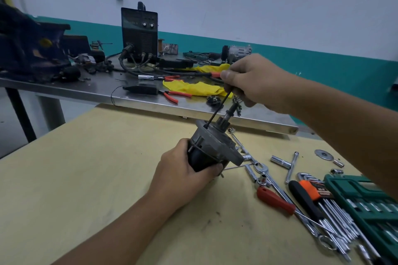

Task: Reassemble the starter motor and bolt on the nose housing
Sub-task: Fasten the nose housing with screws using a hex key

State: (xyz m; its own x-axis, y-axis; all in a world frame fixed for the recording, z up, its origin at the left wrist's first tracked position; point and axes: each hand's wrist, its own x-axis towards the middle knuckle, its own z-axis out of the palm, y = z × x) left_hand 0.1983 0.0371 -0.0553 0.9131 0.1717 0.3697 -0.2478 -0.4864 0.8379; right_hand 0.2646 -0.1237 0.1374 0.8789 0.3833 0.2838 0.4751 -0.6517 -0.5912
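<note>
My left hand (185, 170) grips the black body of the starter motor (212, 146), held tilted over the yellow table with its grey flange and pinion shaft pointing up and away. My right hand (254, 80) is above it, closed on a thin black rod-like tool (217, 109), apparently a hex key. The tool's lower tip rests on the flange's far-left edge. The pinion shaft (231, 111) rises just under my right hand.
Sockets, a T-handle (291, 166), a red-handled screwdriver (275, 200), a hex key set (329, 202) and a green socket case (366, 202) lie at the right. A steel bench (103, 90) behind carries a welder, pliers, yellow cloth and a blue vise.
</note>
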